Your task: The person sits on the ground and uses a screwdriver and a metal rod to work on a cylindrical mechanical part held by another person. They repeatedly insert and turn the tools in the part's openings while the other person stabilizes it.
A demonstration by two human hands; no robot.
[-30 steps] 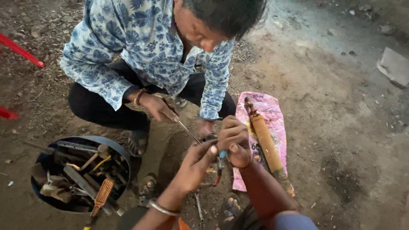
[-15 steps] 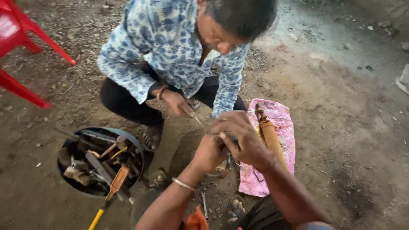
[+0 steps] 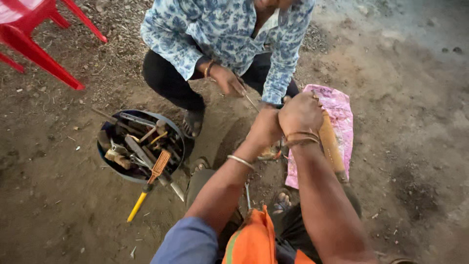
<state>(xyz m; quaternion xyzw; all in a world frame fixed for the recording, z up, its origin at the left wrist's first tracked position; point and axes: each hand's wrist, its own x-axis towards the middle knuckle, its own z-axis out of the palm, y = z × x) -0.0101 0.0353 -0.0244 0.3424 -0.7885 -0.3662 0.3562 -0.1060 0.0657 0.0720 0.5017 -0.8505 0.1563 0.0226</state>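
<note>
Left hand (image 3: 265, 128) and right hand (image 3: 300, 113) fisted, touching, both forearms stretched forward.

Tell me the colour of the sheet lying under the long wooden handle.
Pink, a crumpled sheet on the dirt beside the right hand; it shows in the head view.

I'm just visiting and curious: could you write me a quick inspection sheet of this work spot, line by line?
Surface: bare dirt ground, littered with small stones and scraps.
Job's things: left hand and right hand are closed together over something small; what they grip is hidden. A wooden-handled tool lies on a pink cloth beside them.
Clutter: a round tub full of hand tools, with a yellow-handled tool sticking out.
Hands: both clenched, bangles on the wrists.
Cables: nothing seen.
Surroundings: another person in a blue patterned shirt squats opposite, one hand holding a thin metal rod; a red chair stands at the top left.
</note>
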